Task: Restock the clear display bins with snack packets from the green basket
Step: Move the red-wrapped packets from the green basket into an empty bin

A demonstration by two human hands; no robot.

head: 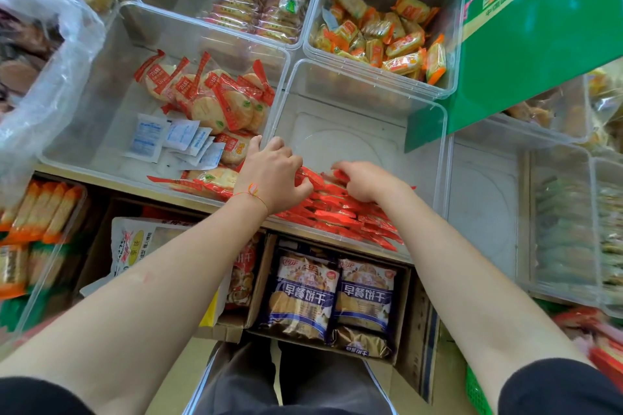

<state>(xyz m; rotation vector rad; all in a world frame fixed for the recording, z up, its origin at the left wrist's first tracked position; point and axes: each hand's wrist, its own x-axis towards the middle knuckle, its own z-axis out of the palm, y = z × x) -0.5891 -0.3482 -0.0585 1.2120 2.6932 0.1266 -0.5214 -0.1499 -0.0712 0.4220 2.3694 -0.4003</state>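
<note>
Both my hands reach into a clear display bin (435, 145) in front of me. Red snack packets (340, 216) lie in a heap along its near side; the far half of its floor is bare. My left hand (273, 175) rests on the left end of the heap, fingers curled over the packets. My right hand (364, 180) presses down on the packets near the middle, fingers bent. Whether either hand grips a packet is unclear. A corner of the green basket (477, 391) shows at the bottom right, with red packets (603, 347) above it, blurred.
The bin to the left (81, 104) holds round rice crackers in red-edged wrappers and small white sachets. Behind are a bin with orange packets (384, 34) and one with stacked biscuits (256, 10). A green sign (539, 27) leans at right. Cardboard boxes with blue biscuit bags (330, 296) stand below the shelf.
</note>
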